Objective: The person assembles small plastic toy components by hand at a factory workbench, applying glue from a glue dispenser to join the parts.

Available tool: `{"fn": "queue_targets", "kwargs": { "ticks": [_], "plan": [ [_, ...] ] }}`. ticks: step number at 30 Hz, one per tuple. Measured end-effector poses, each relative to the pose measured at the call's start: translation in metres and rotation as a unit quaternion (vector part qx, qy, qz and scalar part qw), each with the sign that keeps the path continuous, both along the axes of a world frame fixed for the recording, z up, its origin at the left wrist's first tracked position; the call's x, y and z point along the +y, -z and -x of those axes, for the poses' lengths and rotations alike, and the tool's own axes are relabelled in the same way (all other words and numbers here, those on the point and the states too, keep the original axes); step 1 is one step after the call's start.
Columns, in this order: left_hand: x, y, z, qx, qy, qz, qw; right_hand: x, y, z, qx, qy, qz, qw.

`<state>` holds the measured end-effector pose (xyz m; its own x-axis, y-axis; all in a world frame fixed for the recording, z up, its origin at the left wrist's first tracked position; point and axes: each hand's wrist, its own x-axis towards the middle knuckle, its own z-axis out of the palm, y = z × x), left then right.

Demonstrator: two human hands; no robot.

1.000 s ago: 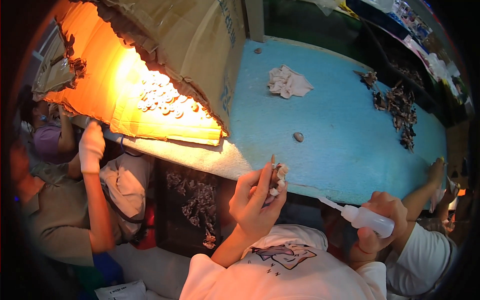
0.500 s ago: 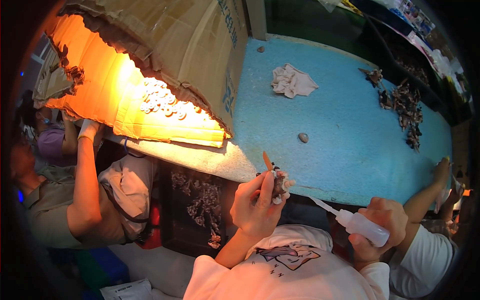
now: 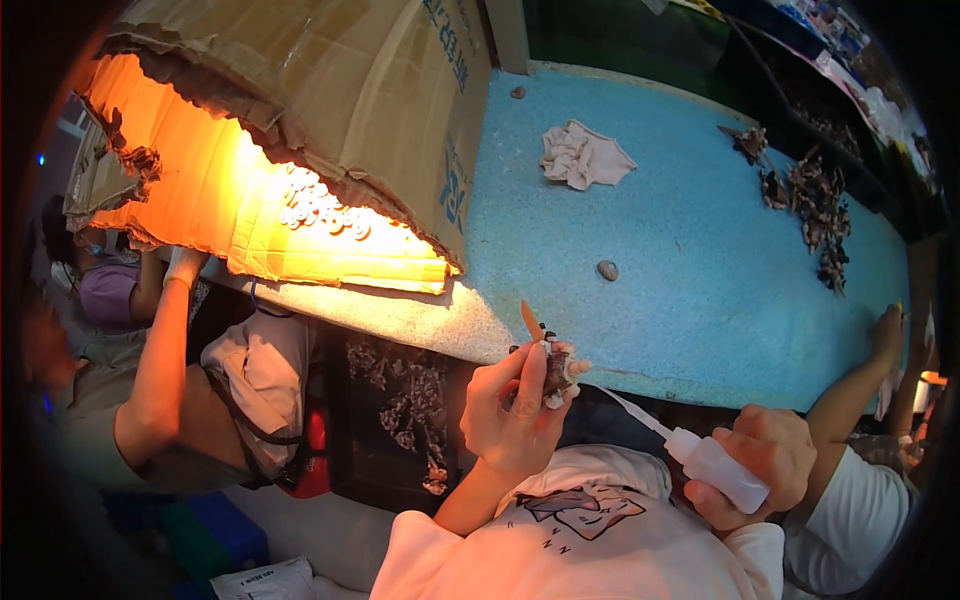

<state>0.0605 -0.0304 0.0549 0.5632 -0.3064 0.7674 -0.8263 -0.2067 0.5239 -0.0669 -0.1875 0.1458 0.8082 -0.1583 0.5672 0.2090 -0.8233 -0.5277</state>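
Observation:
My left hand (image 3: 515, 415) is closed around a small figurine (image 3: 556, 372) pieced together from brown and whitish shell-like bits. A pointed orange-brown piece (image 3: 530, 320) sticks up from its top. My fingers hide part of the figurine. Wrapped in my right hand (image 3: 770, 455) is a translucent white squeeze bottle (image 3: 715, 465), tilted, with its long thin nozzle (image 3: 632, 410) pointing up and left at the figurine. The tip lies close beside the figurine; whether it touches cannot be made out.
A blue tabletop (image 3: 690, 320) carries a crumpled pale cloth (image 3: 585, 155), a small rounded shell (image 3: 607, 271) and a dark heap of pieces (image 3: 815, 205). A cardboard box (image 3: 380, 110), brightly lit inside, stands left. A black tray (image 3: 350, 470) sits below. Co-workers' arms (image 3: 165, 370) flank me.
My right hand has shifted the bottle slightly left and down, its nozzle now a little lower beside the figurine. The left hand has barely moved.

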Motion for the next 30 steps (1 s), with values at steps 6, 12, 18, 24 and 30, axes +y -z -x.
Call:
{"fn": "queue_targets", "kwargs": {
  "ticks": [6,12,18,24,30],
  "plan": [
    [-0.0017,-0.0017,0.0014,0.009,0.008,-0.003,1.0,-0.0002,0.0002,0.0,-0.025,-0.003,0.013,1.0],
    [-0.0011,-0.0016,0.0016,0.01,0.005,-0.012,1.0,-0.002,0.0027,-0.005,-0.054,-0.028,0.015,0.998],
    [-0.001,-0.0021,0.0017,0.017,0.009,-0.016,1.0,-0.0043,0.0018,-0.0044,-0.054,-0.045,0.011,0.997],
    [-0.0016,-0.0013,0.0067,0.069,-0.008,0.019,0.997,-0.0018,0.0019,-0.0024,-0.039,-0.014,0.003,0.999],
    [-0.0031,-0.0037,0.0085,0.082,-0.01,0.023,0.996,-0.0067,0.0054,0.0041,-0.038,-0.029,-0.044,0.998]
  ]
}}
